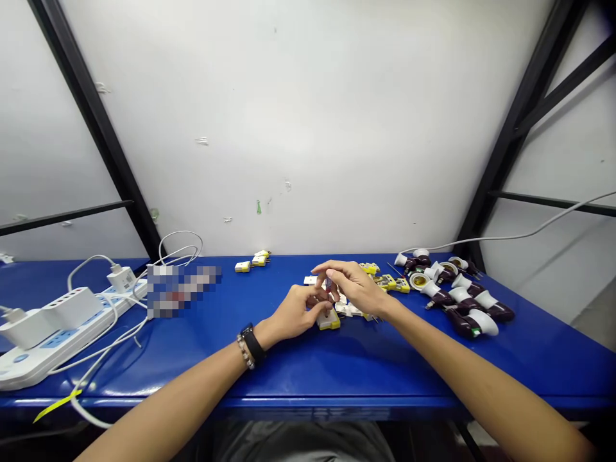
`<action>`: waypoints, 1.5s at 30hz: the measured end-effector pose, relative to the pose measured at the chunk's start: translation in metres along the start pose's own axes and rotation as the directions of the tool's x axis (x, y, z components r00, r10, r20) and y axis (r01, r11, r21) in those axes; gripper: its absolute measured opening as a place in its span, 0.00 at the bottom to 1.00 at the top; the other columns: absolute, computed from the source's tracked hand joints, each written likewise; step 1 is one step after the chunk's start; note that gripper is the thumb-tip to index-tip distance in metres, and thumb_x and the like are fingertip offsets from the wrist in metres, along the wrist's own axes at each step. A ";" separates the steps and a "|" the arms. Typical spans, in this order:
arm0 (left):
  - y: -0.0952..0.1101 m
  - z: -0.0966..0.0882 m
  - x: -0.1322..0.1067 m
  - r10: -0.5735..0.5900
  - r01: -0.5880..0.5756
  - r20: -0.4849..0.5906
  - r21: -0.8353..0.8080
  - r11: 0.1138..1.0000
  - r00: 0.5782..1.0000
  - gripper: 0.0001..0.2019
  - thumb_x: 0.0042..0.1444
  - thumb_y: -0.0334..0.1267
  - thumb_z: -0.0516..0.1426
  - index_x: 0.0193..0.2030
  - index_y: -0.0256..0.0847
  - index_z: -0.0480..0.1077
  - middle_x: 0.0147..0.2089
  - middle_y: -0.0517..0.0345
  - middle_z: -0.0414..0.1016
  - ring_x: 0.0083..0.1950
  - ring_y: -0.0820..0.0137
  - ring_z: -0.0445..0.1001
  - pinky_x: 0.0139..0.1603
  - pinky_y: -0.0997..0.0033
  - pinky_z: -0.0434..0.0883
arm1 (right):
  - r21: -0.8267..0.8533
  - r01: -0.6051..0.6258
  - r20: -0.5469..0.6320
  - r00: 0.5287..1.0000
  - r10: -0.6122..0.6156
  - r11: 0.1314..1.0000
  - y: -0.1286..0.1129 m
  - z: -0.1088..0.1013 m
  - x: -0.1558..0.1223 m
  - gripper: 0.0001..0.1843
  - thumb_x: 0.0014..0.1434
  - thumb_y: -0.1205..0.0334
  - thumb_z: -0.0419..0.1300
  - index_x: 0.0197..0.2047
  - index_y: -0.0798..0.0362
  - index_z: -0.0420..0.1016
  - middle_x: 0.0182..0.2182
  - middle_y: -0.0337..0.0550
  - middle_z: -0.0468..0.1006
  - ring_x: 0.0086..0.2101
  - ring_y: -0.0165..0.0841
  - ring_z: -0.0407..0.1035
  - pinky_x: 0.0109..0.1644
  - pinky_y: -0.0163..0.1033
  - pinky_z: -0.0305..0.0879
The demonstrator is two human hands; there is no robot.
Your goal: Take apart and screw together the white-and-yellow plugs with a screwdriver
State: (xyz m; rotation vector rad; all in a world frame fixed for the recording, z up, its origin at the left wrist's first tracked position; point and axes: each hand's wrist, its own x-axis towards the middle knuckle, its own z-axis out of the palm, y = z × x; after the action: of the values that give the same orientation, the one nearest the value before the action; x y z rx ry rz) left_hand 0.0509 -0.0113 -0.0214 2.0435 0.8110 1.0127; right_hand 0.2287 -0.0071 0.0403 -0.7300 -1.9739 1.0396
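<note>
Small connector piece (328, 283), pinched by left hand (294, 314) and right hand (353, 287) fingers (332, 273), yellow connector (328, 320) just below, markings unreadable

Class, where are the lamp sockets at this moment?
In the head view, the lamp sockets lie heaped at the right of the blue table, just beyond the right hand, beside yellow connectors.

Free blue desk surface (289, 372) runs along the front edge; screw-in lamp sockets (457, 298) block the right end, a power strip (62, 333) and white cables (103, 350) the left.
</note>
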 end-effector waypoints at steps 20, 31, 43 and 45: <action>0.002 -0.004 0.003 0.063 -0.061 -0.022 0.081 0.995 0.998 0.12 0.62 0.44 0.60 0.36 0.36 0.77 0.36 0.53 0.82 0.37 0.67 0.78 0.41 0.70 0.74 | -0.102 0.002 -0.007 1.000 -0.003 0.995 0.001 0.004 0.000 0.16 0.66 0.55 0.55 0.51 0.55 0.74 0.34 0.42 0.77 0.25 0.28 0.66 0.29 0.34 0.64; 0.006 -0.018 0.001 0.004 -0.028 0.094 0.261 0.965 0.996 0.16 0.59 0.47 0.62 0.47 0.39 0.75 0.42 0.53 0.80 0.38 0.67 0.76 0.39 0.70 0.71 | -0.071 0.027 -0.116 0.993 -0.035 0.997 0.002 0.001 0.004 0.15 0.65 0.49 0.57 0.41 0.54 0.72 0.25 0.37 0.73 0.24 0.29 0.66 0.28 0.35 0.63; 0.008 -0.030 -0.002 -0.106 0.003 0.227 0.414 0.910 0.968 0.19 0.52 0.49 0.67 0.47 0.41 0.81 0.38 0.54 0.83 0.34 0.67 0.75 0.35 0.72 0.69 | -0.035 0.088 -0.279 0.956 -0.094 0.996 0.008 -0.008 0.009 0.19 0.66 0.44 0.56 0.36 0.53 0.70 0.22 0.34 0.67 0.20 0.26 0.57 0.24 0.34 0.55; 0.008 -0.030 -0.002 -0.083 -0.019 0.243 0.390 0.921 0.966 0.16 0.53 0.46 0.66 0.45 0.41 0.81 0.40 0.54 0.83 0.34 0.68 0.75 0.36 0.72 0.69 | -0.059 0.088 -0.281 0.954 -0.101 0.994 0.008 -0.008 0.009 0.19 0.67 0.45 0.56 0.35 0.53 0.69 0.22 0.34 0.67 0.21 0.27 0.57 0.25 0.34 0.55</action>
State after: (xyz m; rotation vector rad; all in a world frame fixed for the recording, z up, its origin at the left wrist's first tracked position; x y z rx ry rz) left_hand 0.0265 -0.0077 -0.0019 2.4247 0.9617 0.5783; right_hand 0.2318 0.0065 0.0399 -0.7569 -1.7704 0.7868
